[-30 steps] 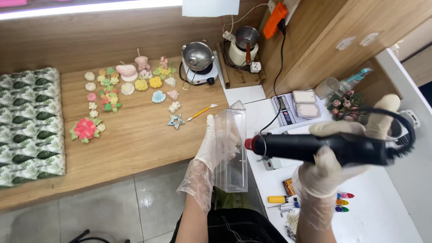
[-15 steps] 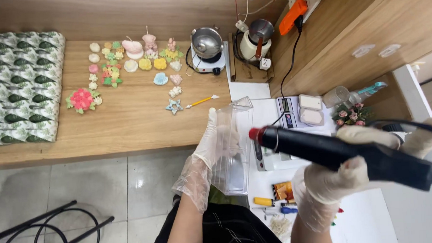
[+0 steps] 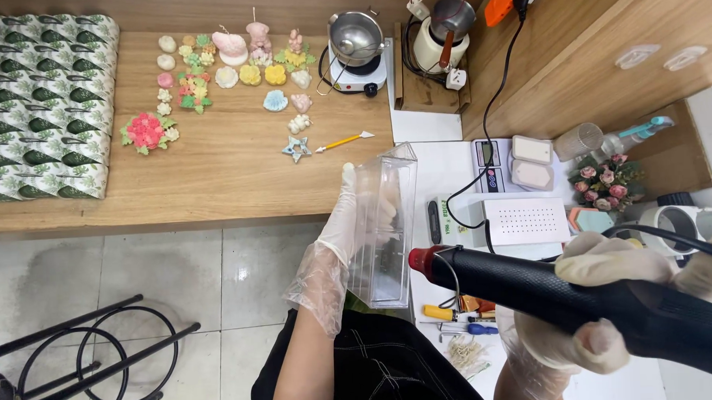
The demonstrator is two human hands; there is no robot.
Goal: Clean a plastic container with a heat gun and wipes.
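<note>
**Heat gun aimed at clear box, both gloved hands busy**

Biggest item in view was the wooden bench [image 3: 236, 169], running across the upper left, w/ a leaf-print cloth [image 3: 41, 104] lying on its far left end. To the right sat a white table [image 3: 449, 161], lower than the wood shelf behind it.

Next in size: the black heat gun [image 3: 580, 302]. Its long axis ran from lower right to upper left, slightly tilted, red nozzle tip pointing left toward the clear plastic box [image 3: 384, 223]. Nozzle sat just beside the box's lower right edge; contact couldn't be told. The right hand [image 3: 604, 310], in a thin disposable glove, was wrapped shut around the gun's body, fingers curled over the top, thumb under. A black cord led off from the gun's rear end.

The clear box stood at the table's left edge, long axis running away from the person, roughly top to bottom in the head view. The left hand [image 3: 349, 216], also gloved, held it from the left side, palm flat on the wall, fingers showing through the plastic.

Smaller stuff: a small pot on a hotplate [image 3: 354, 46], a digital scale [image 3: 512, 163], then pastel flower-shaped candles [image 3: 233, 70] in rows on the bench, and a yellow-handled tool [image 3: 344, 141] near them.
</note>
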